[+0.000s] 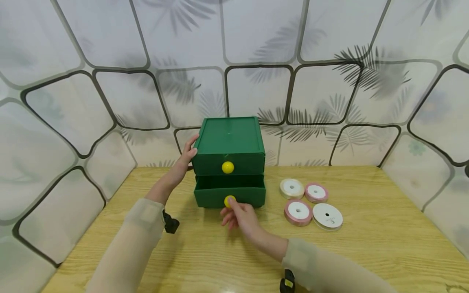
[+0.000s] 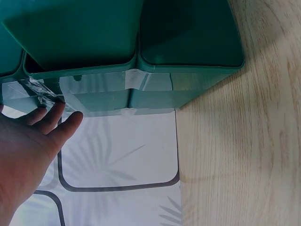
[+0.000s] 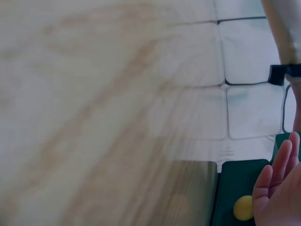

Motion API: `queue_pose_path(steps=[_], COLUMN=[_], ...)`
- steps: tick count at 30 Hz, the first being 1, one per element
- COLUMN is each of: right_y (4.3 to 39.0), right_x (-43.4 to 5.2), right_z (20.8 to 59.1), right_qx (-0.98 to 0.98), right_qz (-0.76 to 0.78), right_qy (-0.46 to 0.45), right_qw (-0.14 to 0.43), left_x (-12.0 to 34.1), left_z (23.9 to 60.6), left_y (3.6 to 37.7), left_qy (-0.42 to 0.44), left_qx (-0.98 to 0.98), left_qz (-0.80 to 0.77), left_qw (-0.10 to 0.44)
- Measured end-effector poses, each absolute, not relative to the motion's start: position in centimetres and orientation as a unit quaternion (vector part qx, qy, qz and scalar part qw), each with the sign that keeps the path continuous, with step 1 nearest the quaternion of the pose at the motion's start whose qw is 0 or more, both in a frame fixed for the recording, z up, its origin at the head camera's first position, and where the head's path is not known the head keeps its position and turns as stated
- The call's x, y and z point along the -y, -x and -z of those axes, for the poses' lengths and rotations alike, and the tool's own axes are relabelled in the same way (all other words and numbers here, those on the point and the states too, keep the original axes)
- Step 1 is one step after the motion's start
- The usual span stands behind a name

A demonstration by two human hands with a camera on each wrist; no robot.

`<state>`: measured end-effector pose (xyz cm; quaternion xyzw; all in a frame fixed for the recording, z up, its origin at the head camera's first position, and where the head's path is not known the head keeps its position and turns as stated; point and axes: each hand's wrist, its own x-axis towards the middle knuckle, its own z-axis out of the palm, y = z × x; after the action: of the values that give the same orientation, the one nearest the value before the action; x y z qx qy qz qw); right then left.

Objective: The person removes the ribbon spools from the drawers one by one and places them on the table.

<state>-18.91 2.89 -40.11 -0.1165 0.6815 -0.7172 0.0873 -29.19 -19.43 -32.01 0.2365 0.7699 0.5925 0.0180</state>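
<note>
A green cabinet (image 1: 229, 136) with two drawers stands on the table. Its upper drawer (image 1: 209, 165) is closed, with a yellow knob (image 1: 228, 167). The lower drawer (image 1: 209, 198) stands partly out, and its visible inside is dark. My right hand (image 1: 249, 219) has its thumb against the lower yellow knob (image 1: 228, 202), its other fingers loosely extended below. In the right wrist view those fingers (image 3: 280, 174) look nearly straight beside a yellow knob (image 3: 243, 208). My left hand (image 1: 181, 165) rests on the cabinet's left side; in its wrist view the fingertips meet clear tape (image 2: 94, 84).
Several ribbon spools lie flat to the cabinet's right: a cream one (image 1: 292, 188), a pink one (image 1: 316, 192), a darker pink one (image 1: 298, 212) and a white one (image 1: 327, 216). A patterned curtain (image 1: 256, 89) hangs behind the wooden table (image 1: 366, 244).
</note>
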Motion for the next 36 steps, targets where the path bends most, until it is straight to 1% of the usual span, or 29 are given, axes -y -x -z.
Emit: queue_pose_path(steps=[13,19,22,25,31,36], right_y=[21.7,22.5,23.0,22.9,21.8,21.2], right_x=[-2.6,-2.7,-2.7,-2.8,-2.8,-3.0], right_z=[40.0,39.3,39.8,40.0,40.6,41.3], right_qx=[-0.689,-0.68,-0.677,-0.673,-0.676,-0.684], right_qz=[0.714,0.721,0.723,0.723,0.703,0.689], right_qy=[0.094,0.09,0.089,0.096,0.118,0.117], right_qw=[0.079,0.094,0.101,0.121,0.189,0.21], left_x=[19.5,19.5,19.5,19.4,19.4,19.4], left_z=[32.1,32.1,32.1,32.1,32.1,32.1], left_y=[29.2,29.3,29.2,29.2,29.2,29.1], left_qy=[-0.241,-0.24,-0.241,-0.243,-0.254,-0.248], left_qx=[-0.763,-0.764,-0.765,-0.764,-0.762,-0.763], left_qz=[-0.6,-0.598,-0.597,-0.597,-0.596,-0.597], left_qw=[0.021,0.02,0.019,0.019,0.014,0.021])
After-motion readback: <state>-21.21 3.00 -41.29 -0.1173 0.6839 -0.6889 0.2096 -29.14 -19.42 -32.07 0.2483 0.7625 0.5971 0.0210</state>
